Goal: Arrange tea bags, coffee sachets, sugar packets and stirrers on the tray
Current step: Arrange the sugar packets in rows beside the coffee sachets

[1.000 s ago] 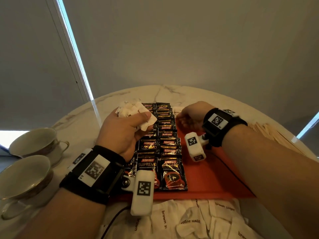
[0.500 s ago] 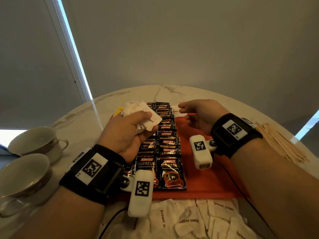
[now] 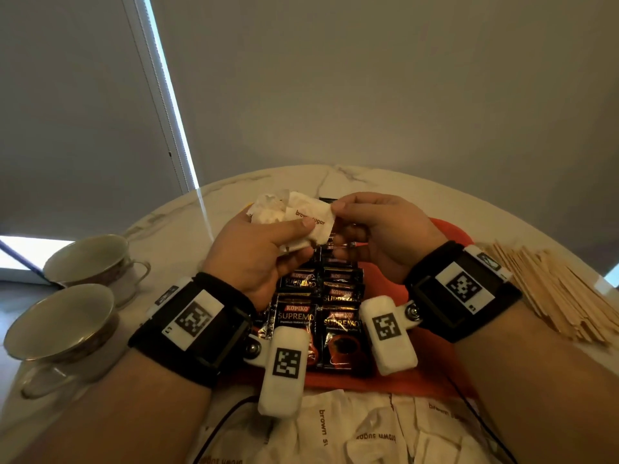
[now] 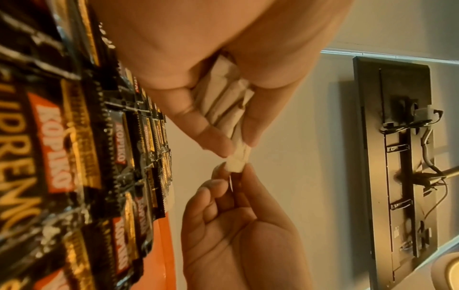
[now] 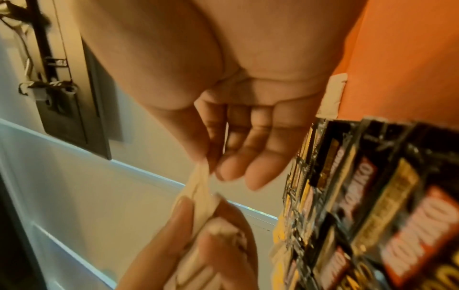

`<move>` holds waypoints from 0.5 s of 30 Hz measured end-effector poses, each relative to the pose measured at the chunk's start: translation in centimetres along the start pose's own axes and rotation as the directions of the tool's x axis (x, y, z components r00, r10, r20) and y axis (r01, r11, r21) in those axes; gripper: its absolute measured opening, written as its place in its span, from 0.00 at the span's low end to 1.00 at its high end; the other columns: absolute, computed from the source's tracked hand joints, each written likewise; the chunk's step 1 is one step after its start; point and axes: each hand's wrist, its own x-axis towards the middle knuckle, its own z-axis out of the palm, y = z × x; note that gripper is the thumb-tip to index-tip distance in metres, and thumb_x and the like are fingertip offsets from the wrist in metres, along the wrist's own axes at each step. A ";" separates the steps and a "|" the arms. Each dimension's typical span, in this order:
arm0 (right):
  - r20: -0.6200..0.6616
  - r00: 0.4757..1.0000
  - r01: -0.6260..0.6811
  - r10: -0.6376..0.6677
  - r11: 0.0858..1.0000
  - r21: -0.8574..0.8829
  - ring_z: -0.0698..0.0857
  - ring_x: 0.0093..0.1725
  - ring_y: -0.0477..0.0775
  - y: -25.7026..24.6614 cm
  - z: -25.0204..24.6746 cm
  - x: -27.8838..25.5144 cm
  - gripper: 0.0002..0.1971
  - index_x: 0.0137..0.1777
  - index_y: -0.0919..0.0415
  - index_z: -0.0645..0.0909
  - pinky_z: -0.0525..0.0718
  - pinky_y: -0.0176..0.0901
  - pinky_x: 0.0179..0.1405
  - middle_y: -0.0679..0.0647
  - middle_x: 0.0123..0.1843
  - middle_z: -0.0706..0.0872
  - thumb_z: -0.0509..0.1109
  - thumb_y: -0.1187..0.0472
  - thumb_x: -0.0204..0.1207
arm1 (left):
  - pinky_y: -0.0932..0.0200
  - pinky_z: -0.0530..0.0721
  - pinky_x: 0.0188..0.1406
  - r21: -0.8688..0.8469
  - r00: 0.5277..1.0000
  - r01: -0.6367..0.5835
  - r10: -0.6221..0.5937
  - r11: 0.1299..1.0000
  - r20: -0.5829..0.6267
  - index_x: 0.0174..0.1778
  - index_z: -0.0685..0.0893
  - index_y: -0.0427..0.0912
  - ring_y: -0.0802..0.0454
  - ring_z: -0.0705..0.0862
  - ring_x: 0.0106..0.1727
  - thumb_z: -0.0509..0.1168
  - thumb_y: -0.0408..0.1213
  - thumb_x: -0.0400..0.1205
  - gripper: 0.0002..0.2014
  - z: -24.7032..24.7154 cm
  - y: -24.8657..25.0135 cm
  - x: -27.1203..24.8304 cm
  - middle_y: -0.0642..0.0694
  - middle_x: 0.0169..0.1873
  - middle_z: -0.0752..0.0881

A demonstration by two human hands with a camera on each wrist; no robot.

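Holding a bundle of white sugar packets point(image 3: 291, 217) above the far end of the orange tray point(image 3: 449, 346), the left hand point(image 3: 258, 249) is seen with its thumb and fingers curled around the stack, probably so that the packets can be given out one at a time. One packet at the top of the bundle is pinched at its edge by the thumb and forefinger of the right hand point(image 3: 382, 236), while the other right fingers are loosely bent and hold nothing; it is judged that this packet is being pulled off in order to be laid on the tray. On this packet the words "brown sugar" can be read. Two neat rows of black coffee sachets point(image 3: 318, 306) are already laid on the left part of the tray, overlapping like tiles, and "KOPIKO SUPREMO" is printed on them; the small line below is too fine to be read fully. The right part of the tray is kept bare, probably for the sugar. More packets marked "brown sugar" point(image 3: 375, 433) are lying on the marble table point(image 3: 385, 182) near the person, a pile of wooden stirrers point(image 3: 552, 289) is waiting to the right, and two cups point(image 3: 77, 296) stand to the left. No tea bags can be identified.
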 end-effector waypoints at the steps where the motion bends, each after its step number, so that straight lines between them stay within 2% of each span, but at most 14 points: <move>1: -0.011 1.000 0.010 -0.010 1.000 0.026 0.84 0.32 0.52 0.2 0.2 0.0 0.06 0.46 0.62 0.87 0.88 0.48 0.37 0.58 0.39 0.88 0.71 0.63 0.84 | 0.59 0.89 0.32 0.001 1.000 -0.010 0.010 1.000 -0.003 0.66 0.86 0.39 0.45 0.95 0.45 0.77 0.24 0.77 0.21 0.0 -0.1 0.1 0.38 0.52 0.94; 3: 0.042 0.999 0.012 -0.012 1.000 -0.003 0.86 0.35 0.51 0.5 0.5 0.0 0.04 0.49 0.62 0.86 0.89 0.49 0.39 0.57 0.41 0.89 0.73 0.61 0.82 | 0.60 0.89 0.32 -0.013 1.000 -0.026 0.026 1.000 -0.004 0.66 0.86 0.38 0.46 0.95 0.45 0.76 0.24 0.78 0.20 0.0 -0.2 0.1 0.38 0.52 0.94; 5: 0.074 0.997 0.023 -0.016 0.995 -0.094 0.88 0.36 0.51 0.8 0.7 -0.1 0.04 0.48 0.63 0.85 0.91 0.48 0.42 0.57 0.41 0.89 0.77 0.65 0.77 | 0.61 0.88 0.31 -0.019 0.999 -0.023 0.023 1.000 -0.025 0.63 0.86 0.38 0.49 0.95 0.41 0.76 0.28 0.80 0.16 0.0 -0.1 0.2 0.41 0.47 0.95; 7: 0.051 0.998 0.034 -0.028 0.991 -0.129 0.87 0.35 0.51 0.8 0.6 0.0 0.05 0.44 0.63 0.85 0.92 0.46 0.40 0.58 0.38 0.89 0.78 0.69 0.75 | 0.61 0.87 0.27 -0.052 0.998 0.000 -0.003 0.999 -0.065 0.58 0.87 0.39 0.50 0.93 0.36 0.76 0.33 0.81 0.11 0.0 0.1 0.2 0.42 0.41 0.95; 11: 0.031 0.999 0.025 -0.023 0.997 -0.073 0.83 0.30 0.49 0.3 0.2 0.2 0.05 0.43 0.64 0.83 0.90 0.45 0.36 0.55 0.34 0.87 0.75 0.72 0.78 | 0.62 0.87 0.24 -0.093 0.996 0.042 -0.049 0.995 -0.073 0.60 0.88 0.38 0.46 0.93 0.36 0.75 0.36 0.82 0.12 0.0 0.5 0.3 0.36 0.48 0.94; 15: 0.061 0.997 0.041 -0.036 0.996 -0.081 0.87 0.36 0.51 0.1 0.1 0.0 0.04 0.48 0.65 0.84 0.89 0.45 0.39 0.58 0.41 0.89 0.75 0.71 0.77 | 0.61 0.87 0.26 -0.091 0.997 0.034 -0.040 0.995 -0.069 0.58 0.88 0.41 0.47 0.93 0.38 0.75 0.35 0.82 0.10 0.2 0.3 0.1 0.38 0.48 0.95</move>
